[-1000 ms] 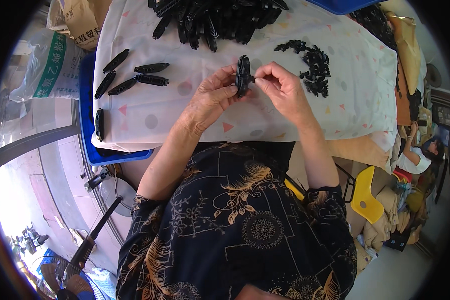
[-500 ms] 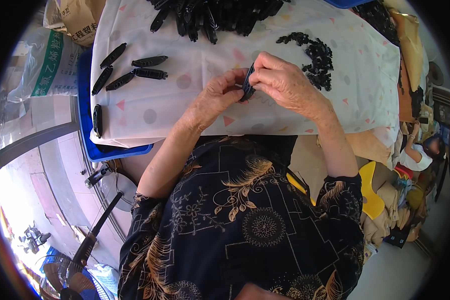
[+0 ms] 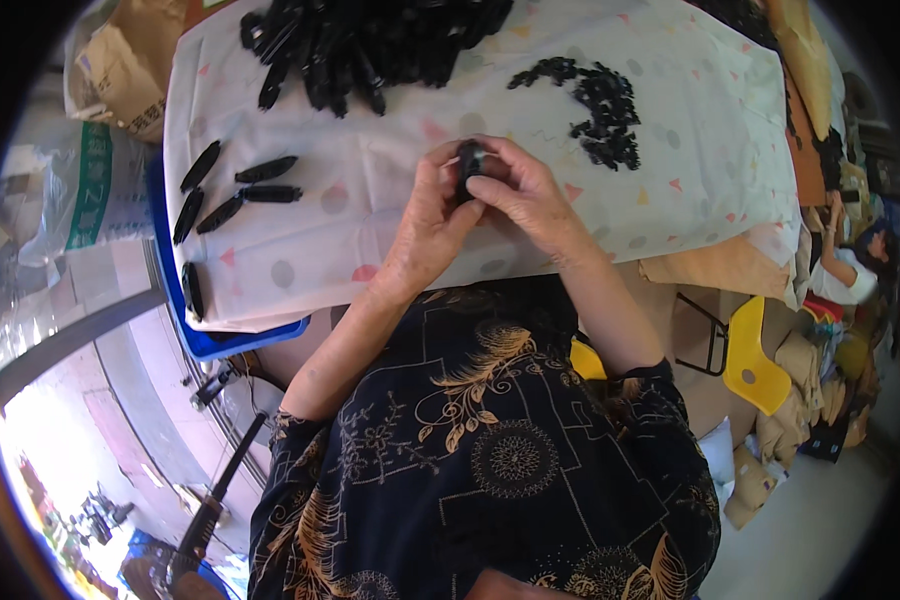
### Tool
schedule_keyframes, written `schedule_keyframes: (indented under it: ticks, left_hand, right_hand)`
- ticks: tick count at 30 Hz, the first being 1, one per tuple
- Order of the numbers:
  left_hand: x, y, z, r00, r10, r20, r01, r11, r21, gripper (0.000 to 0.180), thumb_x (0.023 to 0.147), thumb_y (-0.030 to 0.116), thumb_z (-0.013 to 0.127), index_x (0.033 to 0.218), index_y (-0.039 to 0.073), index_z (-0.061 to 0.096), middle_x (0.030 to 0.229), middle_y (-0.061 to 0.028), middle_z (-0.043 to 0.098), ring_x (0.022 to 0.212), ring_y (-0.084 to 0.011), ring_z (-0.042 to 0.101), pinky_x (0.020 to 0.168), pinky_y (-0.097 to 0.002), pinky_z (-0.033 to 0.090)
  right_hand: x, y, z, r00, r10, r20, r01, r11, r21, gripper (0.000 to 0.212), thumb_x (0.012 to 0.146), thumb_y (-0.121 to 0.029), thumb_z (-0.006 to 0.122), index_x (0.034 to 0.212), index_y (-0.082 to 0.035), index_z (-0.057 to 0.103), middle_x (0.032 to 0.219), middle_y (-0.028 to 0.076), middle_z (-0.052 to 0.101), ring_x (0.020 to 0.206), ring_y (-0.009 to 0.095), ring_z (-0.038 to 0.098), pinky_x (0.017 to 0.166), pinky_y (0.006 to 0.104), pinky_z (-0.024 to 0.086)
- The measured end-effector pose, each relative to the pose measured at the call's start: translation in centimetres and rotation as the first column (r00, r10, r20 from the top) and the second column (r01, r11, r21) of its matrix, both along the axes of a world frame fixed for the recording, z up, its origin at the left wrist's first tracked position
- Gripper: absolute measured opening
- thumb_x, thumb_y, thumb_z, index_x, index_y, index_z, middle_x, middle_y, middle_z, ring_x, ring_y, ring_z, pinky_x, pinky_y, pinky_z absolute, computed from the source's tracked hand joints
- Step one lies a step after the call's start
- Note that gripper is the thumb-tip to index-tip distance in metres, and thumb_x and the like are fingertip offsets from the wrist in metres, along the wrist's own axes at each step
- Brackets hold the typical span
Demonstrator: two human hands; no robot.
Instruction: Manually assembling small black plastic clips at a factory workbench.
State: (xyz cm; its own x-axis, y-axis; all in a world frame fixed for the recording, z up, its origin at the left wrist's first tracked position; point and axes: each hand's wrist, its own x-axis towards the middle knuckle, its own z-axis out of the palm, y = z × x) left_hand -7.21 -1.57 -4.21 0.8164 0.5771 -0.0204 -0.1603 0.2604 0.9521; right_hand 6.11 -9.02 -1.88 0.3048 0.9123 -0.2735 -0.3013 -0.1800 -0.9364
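Observation:
An elongated black plastic piece (image 3: 469, 168) stands roughly upright between my two hands, above the table's near part. My left hand (image 3: 432, 222) is closed on its left side, thumb toward me. My right hand (image 3: 526, 196) grips it from the right, with the index finger over the far end and the thumb on the near side. The fingers partly hide the piece. Several similar long black pieces (image 3: 270, 194) lie apart on the left of the table. A scattered curve of small black parts (image 3: 606, 118) lies to the right of my hands.
A big heap of long black pieces (image 3: 370, 45) covers the far side of the patterned tablecloth (image 3: 370, 240). A blue tray (image 3: 215, 345) shows under the table's left edge. A yellow chair (image 3: 755, 360) stands at right, with another person (image 3: 850, 265) beyond.
The view has shifted, so the table sits differently in the picture. My right hand has turned from pinching the piece at its side to wrapping around it, and the piece is now more upright.

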Motion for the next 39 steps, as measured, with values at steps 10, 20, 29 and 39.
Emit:
schedule_keyframes:
  ticks: [10, 20, 29, 39]
  left_hand:
    - [0.5, -1.4, 0.1, 0.991, -0.137, -0.003, 0.136, 0.987, -0.083, 0.069, 0.087, -0.011, 0.046, 0.144, 0.013, 0.016, 0.114, -0.0106, 0.052, 0.104, -0.0167, 0.053, 0.091, -0.0303, 0.044]
    - [0.3, -1.1, -0.1, 0.98, -0.175, -0.09, 0.184, 0.977, 0.106, 0.057, 0.087, -0.007, 0.053, 0.137, 0.009, 0.032, 0.112, -0.0091, 0.054, 0.102, -0.0148, 0.055, 0.088, -0.0294, 0.046]
    - [-7.1, 9.1, 2.6, 0.764, 0.509, -0.396, 0.087, 0.527, 0.846, 0.023, 0.081, 0.017, 0.065, 0.102, 0.01, 0.058, 0.085, -0.0114, 0.061, 0.07, -0.0278, 0.06, 0.062, -0.0367, 0.047]
    - [-1.1, 17.5, 4.1, 0.73, 0.678, -0.088, 0.014, 0.114, 0.993, 0.024, 0.077, 0.014, 0.064, 0.101, 0.011, 0.061, 0.096, -0.0077, 0.059, 0.095, -0.0292, 0.056, 0.081, -0.0401, 0.045]
  right_hand:
    - [-0.5, -2.2, -0.6, 0.998, -0.07, 0.006, 0.069, 0.994, 0.085, 0.026, 0.086, -0.003, 0.06, 0.111, 0.002, 0.055, 0.096, 0.005, 0.065, 0.085, 0.01, 0.062, 0.077, 0.0244, 0.05]
    - [-0.1, -3.8, -0.4, 0.992, -0.002, 0.127, 0.0, 1.0, 0.022, 0.025, 0.087, -0.002, 0.059, 0.111, -0.002, 0.055, 0.102, 0.004, 0.062, 0.09, 0.011, 0.059, 0.085, 0.0256, 0.047]
    - [10.1, -6.5, 0.9, -0.086, 0.055, 0.995, 0.235, 0.971, -0.033, 0.015, 0.081, -0.008, 0.064, 0.094, -0.005, 0.059, 0.088, 0.009, 0.058, 0.084, 0.027, 0.057, 0.075, 0.0375, 0.045]
    - [10.5, -4.8, 0.2, -0.164, 0.03, 0.986, 0.161, 0.987, -0.003, 0.014, 0.075, -0.008, 0.068, 0.085, -0.009, 0.057, 0.084, 0.006, 0.053, 0.081, 0.028, 0.054, 0.069, 0.0389, 0.042]
